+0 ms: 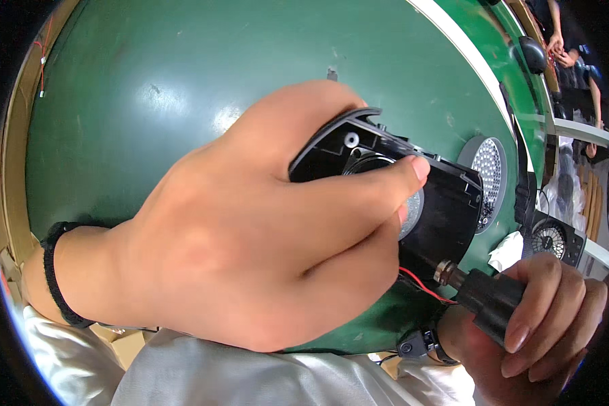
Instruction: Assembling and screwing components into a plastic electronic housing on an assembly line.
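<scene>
My left hand (pixel 271 223) is closed round a black plastic housing (pixel 440 216) above the green table, thumb and fingers pinching across it. A round metallic part (pixel 413 213) shows inside the housing, partly hidden by my fingers. Red and black wires (pixel 423 287) run from its lower edge. At the lower right my right hand (pixel 548 325) grips a screwdriver (pixel 490 298) with a thick black body. Its metal tip end (pixel 446 272) meets the lower right edge of the housing; whether it touches a screw I cannot tell.
Right of the housing, a round grey dish (pixel 487 176) with a dotted inside holds small dark pieces. Beyond it lie a crumpled white wrapper (pixel 507 252) and a black framed fan (pixel 551 240). Other people's hands (pixel 558 51) appear at the far right. Cardboard (pixel 17 155) borders the table's left.
</scene>
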Demonstrator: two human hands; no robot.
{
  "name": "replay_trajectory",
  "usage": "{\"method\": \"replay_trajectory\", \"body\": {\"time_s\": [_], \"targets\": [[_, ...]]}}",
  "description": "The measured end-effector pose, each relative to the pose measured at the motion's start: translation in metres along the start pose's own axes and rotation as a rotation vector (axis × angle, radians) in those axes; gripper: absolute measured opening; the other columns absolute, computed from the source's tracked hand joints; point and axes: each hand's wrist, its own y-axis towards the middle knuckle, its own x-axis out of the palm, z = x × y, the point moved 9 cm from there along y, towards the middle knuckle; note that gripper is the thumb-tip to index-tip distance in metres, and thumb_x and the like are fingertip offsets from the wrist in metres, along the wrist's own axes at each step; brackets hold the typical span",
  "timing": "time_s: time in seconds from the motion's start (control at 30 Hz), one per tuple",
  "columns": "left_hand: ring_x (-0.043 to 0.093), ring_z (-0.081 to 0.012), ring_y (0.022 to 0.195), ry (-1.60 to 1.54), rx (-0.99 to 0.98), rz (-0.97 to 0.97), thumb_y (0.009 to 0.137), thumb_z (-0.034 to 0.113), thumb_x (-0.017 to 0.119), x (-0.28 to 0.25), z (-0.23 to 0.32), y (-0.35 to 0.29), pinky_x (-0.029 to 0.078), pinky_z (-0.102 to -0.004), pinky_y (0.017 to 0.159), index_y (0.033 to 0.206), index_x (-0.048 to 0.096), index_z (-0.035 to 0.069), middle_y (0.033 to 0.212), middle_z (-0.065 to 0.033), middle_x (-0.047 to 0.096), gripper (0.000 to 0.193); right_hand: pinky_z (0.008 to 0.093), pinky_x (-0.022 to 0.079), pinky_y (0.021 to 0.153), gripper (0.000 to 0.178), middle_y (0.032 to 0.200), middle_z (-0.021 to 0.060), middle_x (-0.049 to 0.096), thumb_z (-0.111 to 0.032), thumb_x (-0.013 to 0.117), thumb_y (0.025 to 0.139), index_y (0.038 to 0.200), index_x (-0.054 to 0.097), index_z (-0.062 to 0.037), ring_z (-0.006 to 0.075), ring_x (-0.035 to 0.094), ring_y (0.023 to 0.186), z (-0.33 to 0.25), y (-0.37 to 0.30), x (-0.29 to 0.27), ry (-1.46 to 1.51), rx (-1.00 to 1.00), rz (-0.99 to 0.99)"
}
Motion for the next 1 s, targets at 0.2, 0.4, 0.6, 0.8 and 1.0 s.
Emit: {"method": "replay_trajectory", "body": {"time_s": [0.2, 0.4, 0.6, 0.8, 1.0], "targets": [[0.069, -0.0296, 0.083, -0.006, 0.022, 0.053, 0.073, 0.008, 0.068, 0.004, -0.003, -0.005, 0.058, -0.0469, 0.086, 0.085, 0.068, 0.001, 0.110, -0.0192, 0.074, 0.013, 0.0355, 0.058, 0.061, 0.021, 0.067, 0.0033, 0.052, -0.020, 0.056, 0.101, 0.112, 0.056, -0.0014, 0.0176, 0.060, 0.060, 0.008, -0.001, 0.000, 0.014, 0.038, -0.007], [0.067, -0.0283, 0.081, 0.027, 0.037, 0.129, 0.070, 0.003, 0.070, 0.004, -0.003, -0.003, 0.059, -0.0440, 0.082, 0.080, 0.068, 0.003, 0.110, -0.0168, 0.074, 0.010, 0.0357, 0.058, 0.060, 0.020, 0.066, 0.0030, 0.052, -0.020, 0.056, 0.101, 0.109, 0.056, -0.0020, 0.0172, 0.059, 0.059, 0.016, 0.000, -0.003, 0.030, 0.061, -0.008], [0.067, -0.0274, 0.076, -0.007, 0.077, 0.157, 0.069, 0.001, 0.071, 0.012, -0.003, 0.002, 0.060, -0.0432, 0.078, 0.078, 0.067, 0.002, 0.111, -0.0173, 0.072, 0.009, 0.0358, 0.058, 0.060, 0.019, 0.066, 0.0027, 0.051, -0.020, 0.055, 0.101, 0.107, 0.056, -0.0027, 0.0169, 0.058, 0.058, 0.010, -0.003, -0.018, 0.044, 0.085, -0.013], [0.067, -0.0272, 0.075, -0.010, 0.076, 0.187, 0.071, 0.000, 0.071, 0.007, -0.001, 0.000, 0.059, -0.0428, 0.075, 0.079, 0.067, 0.001, 0.109, -0.0169, 0.073, 0.009, 0.0359, 0.058, 0.059, 0.018, 0.065, 0.0023, 0.051, -0.020, 0.054, 0.101, 0.105, 0.056, -0.0033, 0.0166, 0.057, 0.057, 0.014, -0.003, -0.010, 0.051, 0.098, -0.010], [0.069, -0.0264, 0.078, -0.014, 0.051, 0.190, 0.071, 0.001, 0.071, 0.005, -0.003, -0.005, 0.059, -0.0442, 0.077, 0.079, 0.066, 0.002, 0.107, -0.0170, 0.073, 0.009, 0.0361, 0.058, 0.059, 0.017, 0.064, 0.0020, 0.050, -0.020, 0.054, 0.101, 0.103, 0.056, -0.0040, 0.0162, 0.056, 0.055, 0.013, -0.009, -0.018, 0.064, 0.122, -0.014]]}}
